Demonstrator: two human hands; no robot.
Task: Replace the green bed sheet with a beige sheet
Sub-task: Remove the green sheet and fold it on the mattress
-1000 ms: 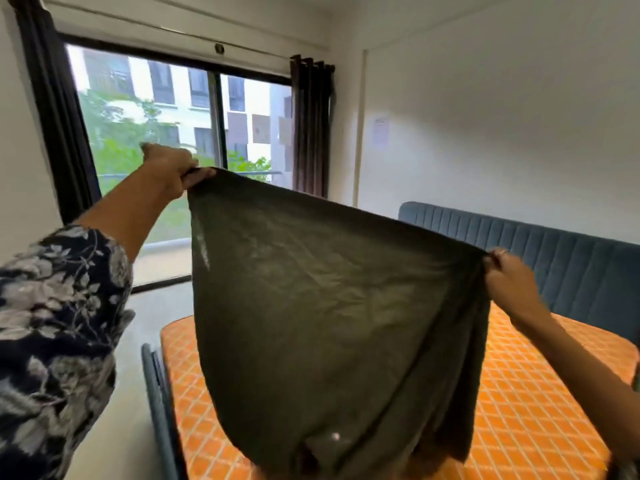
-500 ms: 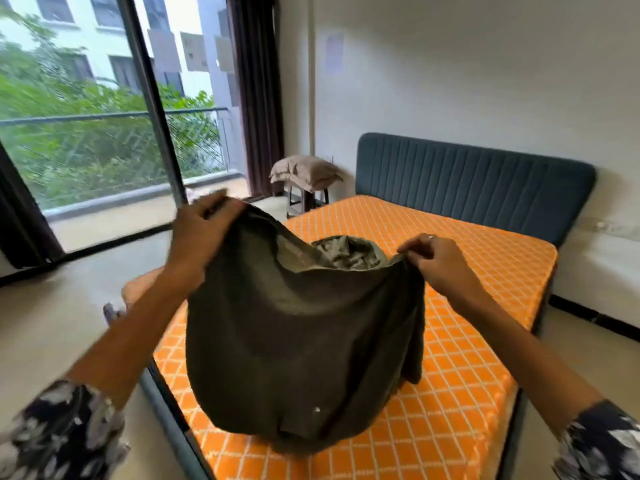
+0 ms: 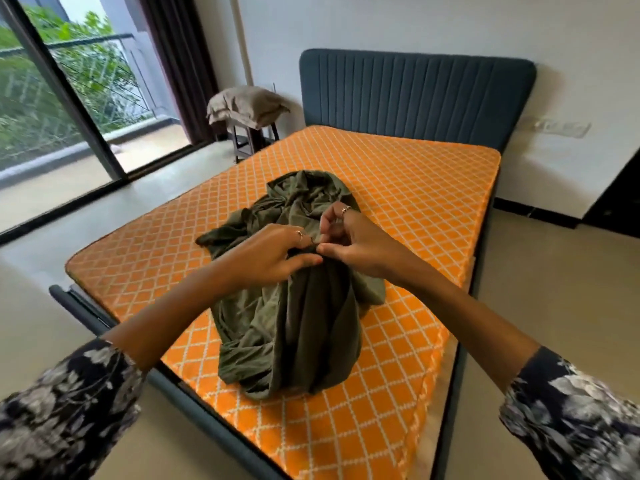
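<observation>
Bringing the two held edges together, the hands have closed the wide spread of a second ago: the green bed sheet (image 3: pixel 294 306), then stretched high between raised arms and half a second ago sagging as an open pouch, is now a rumpled bundle sitting on the orange quilted mattress (image 3: pixel 398 188). The left hand (image 3: pixel 266 258) grips the gathered fabric at the bundle's top, fingers curled into it. The right hand (image 3: pixel 349 237), touching it at its 3 o'clock, pinches the same gathered edge. The head camera has also tipped down from the window to the bed.

For the task, this suggests the green sheet is fully off the mattress and being bunched or folded for removal; the beige sheet is not yet laid.

Around the bundle, the blue headboard (image 3: pixel 415 91) stands at 12 o'clock. A folded beige cloth (image 3: pixel 247 105), probably the replacement sheet, rests on a small dark stool (image 3: pixel 252 138) at about 11 o'clock, near the dark curtain (image 3: pixel 180 64) and sliding glass door (image 3: pixel 62 98). Only the bundle itself occupies the mattress and would need to go before spreading anything new.
</observation>
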